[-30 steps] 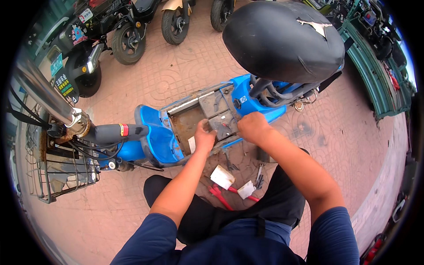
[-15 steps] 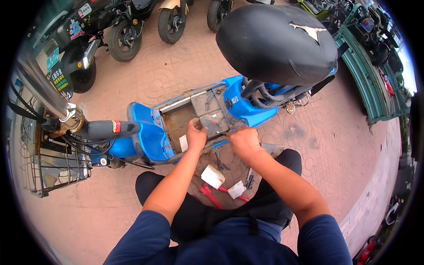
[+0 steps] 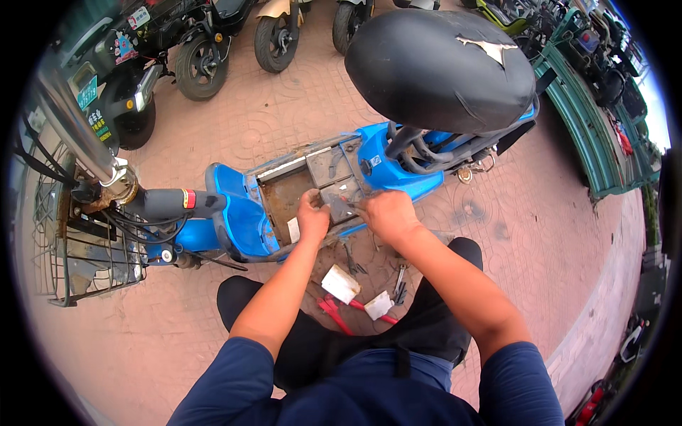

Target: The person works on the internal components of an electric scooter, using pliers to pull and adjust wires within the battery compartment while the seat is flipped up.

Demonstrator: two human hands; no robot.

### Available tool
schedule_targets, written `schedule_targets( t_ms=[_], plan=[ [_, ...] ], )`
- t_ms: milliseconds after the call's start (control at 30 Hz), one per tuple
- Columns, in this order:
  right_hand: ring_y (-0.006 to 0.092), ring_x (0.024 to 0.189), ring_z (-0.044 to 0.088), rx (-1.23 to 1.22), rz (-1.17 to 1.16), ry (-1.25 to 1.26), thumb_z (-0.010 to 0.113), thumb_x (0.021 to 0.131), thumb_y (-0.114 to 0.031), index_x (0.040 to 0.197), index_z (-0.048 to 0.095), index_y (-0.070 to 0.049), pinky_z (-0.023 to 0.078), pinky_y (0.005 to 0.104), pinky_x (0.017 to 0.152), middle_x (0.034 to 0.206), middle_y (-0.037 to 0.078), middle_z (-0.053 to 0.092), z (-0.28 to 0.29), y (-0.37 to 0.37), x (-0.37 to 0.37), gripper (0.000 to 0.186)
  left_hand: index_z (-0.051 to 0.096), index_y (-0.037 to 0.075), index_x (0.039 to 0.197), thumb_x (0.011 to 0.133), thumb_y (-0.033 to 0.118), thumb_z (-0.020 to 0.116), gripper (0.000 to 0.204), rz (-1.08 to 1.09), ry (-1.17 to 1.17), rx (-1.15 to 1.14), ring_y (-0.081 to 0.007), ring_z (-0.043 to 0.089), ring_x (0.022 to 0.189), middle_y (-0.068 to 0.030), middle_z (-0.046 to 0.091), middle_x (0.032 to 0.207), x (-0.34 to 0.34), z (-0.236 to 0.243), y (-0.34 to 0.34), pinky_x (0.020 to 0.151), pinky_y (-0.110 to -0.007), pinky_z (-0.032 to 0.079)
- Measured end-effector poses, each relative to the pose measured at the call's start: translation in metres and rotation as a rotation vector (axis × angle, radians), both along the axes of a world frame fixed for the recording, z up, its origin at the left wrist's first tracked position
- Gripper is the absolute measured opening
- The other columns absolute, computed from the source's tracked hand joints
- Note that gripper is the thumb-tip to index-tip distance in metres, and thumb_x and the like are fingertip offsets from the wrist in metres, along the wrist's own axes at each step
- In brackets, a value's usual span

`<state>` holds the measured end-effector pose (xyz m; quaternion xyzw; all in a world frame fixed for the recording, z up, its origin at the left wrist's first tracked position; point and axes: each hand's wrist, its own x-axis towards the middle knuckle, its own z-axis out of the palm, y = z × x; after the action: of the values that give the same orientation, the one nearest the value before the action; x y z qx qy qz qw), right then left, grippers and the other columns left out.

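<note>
A blue electric scooter [image 3: 243,226] lies across my view, its floor compartment [image 3: 283,195] uncovered. Inside are grey battery blocks [image 3: 328,162] at the right end and a rusty bare bottom at the left. My left hand [image 3: 314,216] grips the left edge of the nearer battery block [image 3: 339,194] with curled fingers. At that block's right side, my right hand [image 3: 391,213] is closed, fingertips bent down by the block's edge; what they hold is hidden. Below, between my legs, lie red-handled cutters [image 3: 334,312], two white pieces [image 3: 340,282] and small dark tools [image 3: 400,285] on the paving.
A torn black seat [image 3: 437,67] overhangs the scooter's right end; a wire basket [image 3: 78,273] and handlebar stem [image 3: 92,142] are at the left. Parked scooters [image 3: 202,67] line the back. A green cargo tricycle [image 3: 582,128] stands at the right, on pink paving [image 3: 540,270].
The whole view has shifted slightly. My right hand has moved a little onto the nearer battery block's right side, fingertips more bent. My left hand stays on the block's left edge.
</note>
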<state>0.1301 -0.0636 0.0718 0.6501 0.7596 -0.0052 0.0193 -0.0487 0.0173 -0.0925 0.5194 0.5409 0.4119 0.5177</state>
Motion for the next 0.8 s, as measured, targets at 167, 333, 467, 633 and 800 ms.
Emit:
schedule_targets(
  t_ms=[167,333,467,633,800],
  plan=[
    [0.0297,0.086,0.077,0.119,-0.063,-0.009,0.071,0.086,-0.021,0.083,0.081,-0.015,0.059,0.0411,0.07,0.088,0.01,0.078,0.0,0.044,0.0,0.012,0.059,0.001,0.138,0.084,-0.002,0.07,0.055,-0.024,0.045,0.024,-0.0279,0.068,0.121,-0.0174,0.07,0.129,0.003,0.009,-0.001,0.104,-0.039,0.052],
    [0.0327,0.085,0.077,0.03,-0.051,-0.093,0.072,0.083,-0.018,0.082,0.081,-0.012,0.06,0.0437,0.071,0.087,0.014,0.078,-0.021,0.077,0.003,0.01,0.056,0.001,0.14,0.084,-0.003,0.073,0.058,-0.064,0.061,0.008,-0.0269,0.065,0.125,-0.0169,0.066,0.134,0.002,0.017,-0.004,0.107,-0.04,0.051],
    [0.0311,0.087,0.078,-0.019,0.086,-0.13,0.072,0.081,-0.012,0.084,0.082,-0.012,0.061,0.0427,0.07,0.09,0.012,0.079,-0.01,0.094,0.001,0.011,0.054,0.001,0.141,0.084,-0.002,0.075,0.061,-0.095,0.032,-0.03,-0.0263,0.064,0.126,-0.016,0.066,0.133,-0.001,0.021,-0.005,0.108,-0.04,0.051],
    [0.0303,0.099,0.078,-0.268,0.234,-0.275,0.074,0.081,-0.011,0.095,0.085,-0.013,0.062,0.0436,0.079,0.099,0.012,0.081,0.014,0.115,-0.023,0.018,0.054,0.003,0.141,0.084,0.0,0.074,0.06,-0.063,0.069,-0.04,-0.0269,0.065,0.123,-0.0152,0.067,0.13,-0.006,0.017,-0.005,0.106,-0.04,0.051],
    [0.0309,0.093,0.078,-0.276,0.235,-0.243,0.079,0.078,-0.014,0.092,0.084,-0.01,0.062,0.0461,0.072,0.096,0.01,0.08,-0.009,0.165,-0.009,0.016,0.057,0.005,0.137,0.084,0.003,0.075,0.056,-0.075,0.108,0.01,-0.0304,0.067,0.122,-0.0172,0.07,0.127,-0.004,0.015,-0.007,0.105,-0.041,0.051]
  ],
)
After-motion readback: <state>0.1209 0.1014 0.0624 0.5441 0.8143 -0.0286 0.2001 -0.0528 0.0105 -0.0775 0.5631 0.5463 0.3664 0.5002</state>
